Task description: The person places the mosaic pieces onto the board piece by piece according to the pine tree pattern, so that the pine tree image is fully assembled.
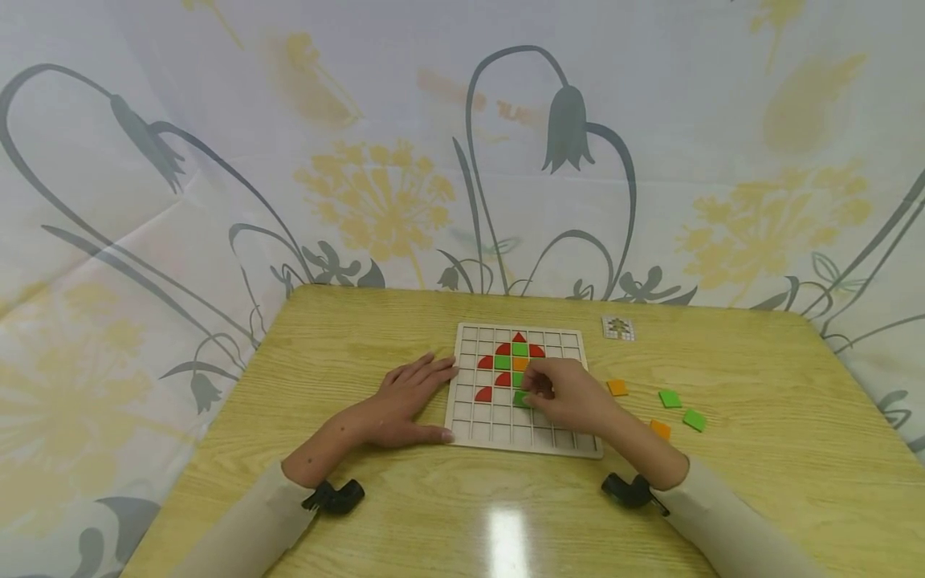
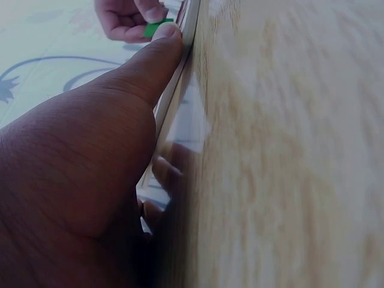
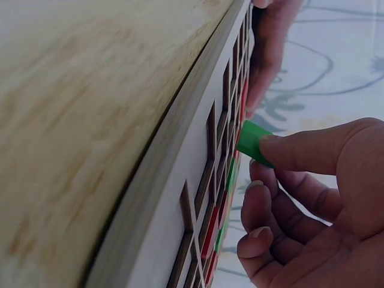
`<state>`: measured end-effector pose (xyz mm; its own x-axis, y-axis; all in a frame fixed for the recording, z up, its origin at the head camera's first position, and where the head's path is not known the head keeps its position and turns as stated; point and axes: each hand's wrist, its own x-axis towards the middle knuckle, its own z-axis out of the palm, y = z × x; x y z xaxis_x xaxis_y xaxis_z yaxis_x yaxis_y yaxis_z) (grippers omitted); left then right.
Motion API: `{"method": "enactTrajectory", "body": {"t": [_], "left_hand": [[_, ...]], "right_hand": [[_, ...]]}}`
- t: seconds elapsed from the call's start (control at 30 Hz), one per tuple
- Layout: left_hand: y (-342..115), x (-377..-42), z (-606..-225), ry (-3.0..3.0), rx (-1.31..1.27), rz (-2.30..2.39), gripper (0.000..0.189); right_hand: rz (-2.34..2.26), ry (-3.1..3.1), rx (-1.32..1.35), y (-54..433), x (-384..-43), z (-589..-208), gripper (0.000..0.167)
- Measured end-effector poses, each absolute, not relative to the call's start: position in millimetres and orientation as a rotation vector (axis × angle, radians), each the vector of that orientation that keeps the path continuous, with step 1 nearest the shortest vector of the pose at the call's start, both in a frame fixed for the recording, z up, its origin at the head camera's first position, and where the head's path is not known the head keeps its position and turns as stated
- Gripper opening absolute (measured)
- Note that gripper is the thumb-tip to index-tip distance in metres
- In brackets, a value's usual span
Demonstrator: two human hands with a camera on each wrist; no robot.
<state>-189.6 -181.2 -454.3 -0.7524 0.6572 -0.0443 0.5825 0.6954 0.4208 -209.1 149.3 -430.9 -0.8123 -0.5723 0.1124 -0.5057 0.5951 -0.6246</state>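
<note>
A pale wooden grid board point(image 1: 473, 424) lies on the table, partly filled with red quarter-round tiles point(image 1: 483, 394), a red triangle point(image 1: 519, 337), green square tiles point(image 1: 502, 363) and an orange square point(image 1: 519, 364). Over its middle my right hand point(image 1: 571, 393) pinches a green square tile point(image 3: 254, 141) between thumb and fingertips, held just above the grid. My left hand point(image 1: 401, 404) lies flat with spread fingers along the board's left edge, thumb at the near left corner. Some cells on the right are hidden behind my right hand.
Right of the board lie loose orange tiles point(image 1: 617, 388) and green tiles point(image 1: 694, 420) on the wooden table point(image 1: 405, 514). A small pattern card point(image 1: 618, 327) sits beyond the board's far right corner. A flower-printed curtain point(image 1: 405, 96) hangs behind the table.
</note>
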Motion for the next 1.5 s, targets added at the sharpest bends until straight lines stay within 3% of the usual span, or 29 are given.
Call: {"method": "enactTrajectory", "body": {"t": [1.5], "left_hand": [[-180,-189,-453,2.720,0.997,0.576,0.098]], "right_hand": [[-0.948,2.795,-0.962,121,-217,-438,0.011]]}}
